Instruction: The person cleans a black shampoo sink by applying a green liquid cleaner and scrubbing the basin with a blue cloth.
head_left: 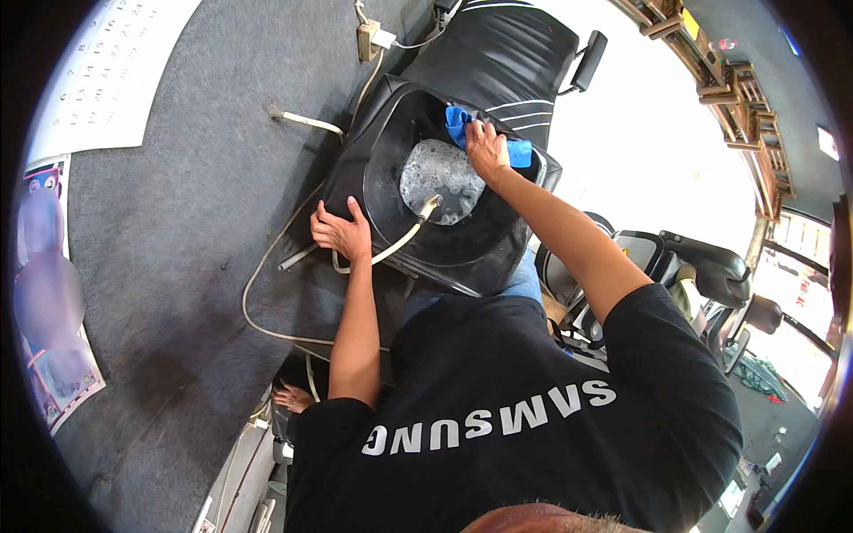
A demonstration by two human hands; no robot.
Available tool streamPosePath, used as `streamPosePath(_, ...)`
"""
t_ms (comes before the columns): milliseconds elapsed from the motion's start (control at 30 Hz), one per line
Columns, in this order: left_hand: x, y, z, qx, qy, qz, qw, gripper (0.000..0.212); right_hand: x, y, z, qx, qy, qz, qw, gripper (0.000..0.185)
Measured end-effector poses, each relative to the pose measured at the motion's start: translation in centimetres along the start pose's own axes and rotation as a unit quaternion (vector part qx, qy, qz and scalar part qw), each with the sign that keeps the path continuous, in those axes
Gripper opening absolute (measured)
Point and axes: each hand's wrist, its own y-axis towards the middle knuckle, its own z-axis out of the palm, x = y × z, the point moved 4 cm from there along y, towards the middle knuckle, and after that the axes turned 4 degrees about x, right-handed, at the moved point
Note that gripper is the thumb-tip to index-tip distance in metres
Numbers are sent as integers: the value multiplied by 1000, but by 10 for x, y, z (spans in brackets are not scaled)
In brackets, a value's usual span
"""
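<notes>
A black shampoo basin (393, 193) stands before me, with foamy water (443, 170) in its bottom. My right hand (488, 148) presses a blue cloth (520, 153) against the basin's far right inner wall; the cloth shows on both sides of the hand. At the basin's left outer edge rests my left hand (342, 230), thumb apart from the fingers, with nothing seen in it. A cream hose (398, 244) runs from below that hand over the near rim, and its spray end (433, 203) lies in the foam.
Behind the basin is a black padded reclining chair (496, 60) with an armrest (589, 61). A socket box (368, 41) with a white plug, a pipe (310, 121) and a thin cable (248, 293) run along the grey wall at left. More salon chairs (706, 266) stand at right.
</notes>
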Motion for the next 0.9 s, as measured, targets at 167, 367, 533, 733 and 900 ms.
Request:
streamPosePath(167, 16, -4, -9, -25, 40, 12, 999, 68, 8, 19, -19, 246, 65, 51, 966, 35)
streamPosePath(367, 7, 2, -8, -11, 57, 5, 998, 63, -11, 49, -30, 370, 54, 3, 928, 38)
streamPosePath(533, 10, 2, -6, -22, 88, 23, 996, 58, -20, 51, -42, 402, 65, 13, 913, 39)
streamPosePath(733, 7, 5, -4, -14, 74, 20, 997, 59, -44, 21, -49, 339, 79, 61, 935, 44)
streamPosePath(900, 14, 5, -8, -19, 75, 21, 997, 60, -77, 5, -76, 279, 164, 219, 920, 46)
